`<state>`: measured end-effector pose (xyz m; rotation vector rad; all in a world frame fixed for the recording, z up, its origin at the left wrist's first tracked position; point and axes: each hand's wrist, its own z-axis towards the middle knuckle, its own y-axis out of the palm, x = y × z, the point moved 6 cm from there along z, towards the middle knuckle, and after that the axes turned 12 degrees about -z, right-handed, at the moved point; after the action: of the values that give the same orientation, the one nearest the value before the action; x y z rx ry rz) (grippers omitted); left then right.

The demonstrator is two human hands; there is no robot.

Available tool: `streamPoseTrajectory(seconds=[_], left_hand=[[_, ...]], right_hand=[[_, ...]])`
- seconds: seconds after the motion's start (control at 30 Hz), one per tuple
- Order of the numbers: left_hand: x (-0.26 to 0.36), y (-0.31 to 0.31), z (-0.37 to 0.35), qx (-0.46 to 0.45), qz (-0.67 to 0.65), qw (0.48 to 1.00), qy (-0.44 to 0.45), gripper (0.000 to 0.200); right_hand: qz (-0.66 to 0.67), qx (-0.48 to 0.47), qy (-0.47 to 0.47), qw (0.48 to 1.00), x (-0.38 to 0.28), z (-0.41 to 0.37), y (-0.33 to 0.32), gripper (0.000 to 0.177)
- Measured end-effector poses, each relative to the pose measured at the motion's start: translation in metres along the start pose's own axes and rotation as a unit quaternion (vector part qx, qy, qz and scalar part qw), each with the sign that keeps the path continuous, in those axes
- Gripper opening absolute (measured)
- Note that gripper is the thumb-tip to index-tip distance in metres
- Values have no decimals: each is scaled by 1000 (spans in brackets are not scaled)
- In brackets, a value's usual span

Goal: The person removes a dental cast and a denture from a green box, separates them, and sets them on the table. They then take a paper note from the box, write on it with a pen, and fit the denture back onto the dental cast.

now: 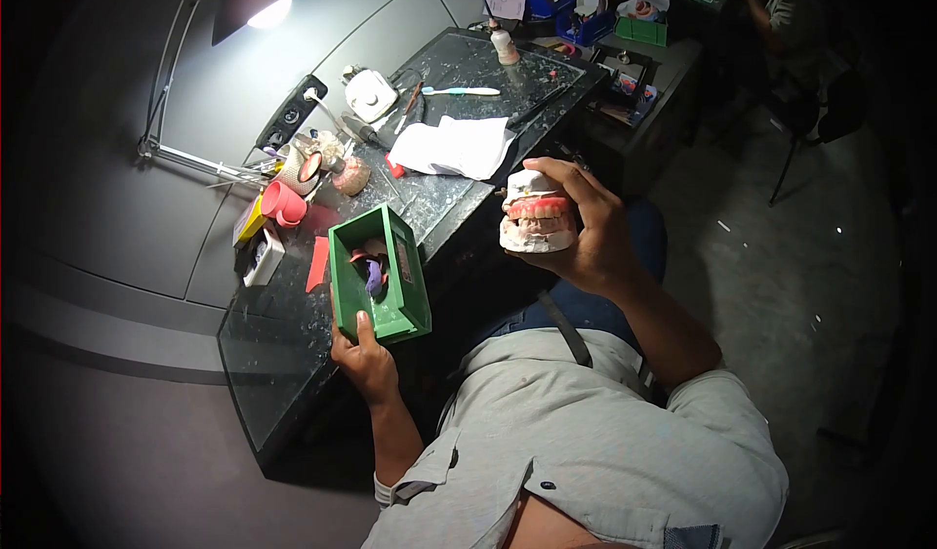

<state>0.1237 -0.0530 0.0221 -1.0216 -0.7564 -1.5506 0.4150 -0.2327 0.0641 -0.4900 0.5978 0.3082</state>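
Note:
My right hand [590, 227] grips a dental model [537, 212], two white plaster halves with pink gum and teeth between them, held up beyond the table's front edge. My left hand [366, 359] holds the near end of a green bin [405, 276], thumb over the rim, the other fingers mostly hidden. The bin is tilted so its inside shows, with a purple piece [374, 277] and some reddish pieces in it. Left of the bin, a flat red piece [317, 264] lies on the dark table [278, 329].
A white cloth [454, 147], a toothbrush [461, 90], a bottle [504, 46] and a pink cup [282, 203] stand or lie on the table. A lamp [268, 7] hangs above. Blue and green bins [640, 31] sit farther back. Another person [795, 17] is at the upper right.

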Motion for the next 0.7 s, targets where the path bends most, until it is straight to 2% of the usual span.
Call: streamPoseTrajectory(seconds=[0.1,0.3,0.43,0.57,0.63,0.7], left_hand=[[-7,-5,3,9,3,1000,-10,35],[-29,-53,22,145,78,985,55,39],[-33,-61,23,188,65,979,33,35],[-51,-69,29,163,117,977,68,42],[-67,-74,34,145,131,981,1,46],[-56,-63,35,157,110,981,23,47]], right_hand=[[-1,-7,-3,1000,1,1,-4,78],[26,14,4,1000,3,2,-5,77],[-6,7,-11,1000,3,3,-7,77],[23,3,-6,1000,2,2,-5,78],[43,-11,-2,999,2,1,-5,78],[43,-20,-7,999,1,2,-5,79]])
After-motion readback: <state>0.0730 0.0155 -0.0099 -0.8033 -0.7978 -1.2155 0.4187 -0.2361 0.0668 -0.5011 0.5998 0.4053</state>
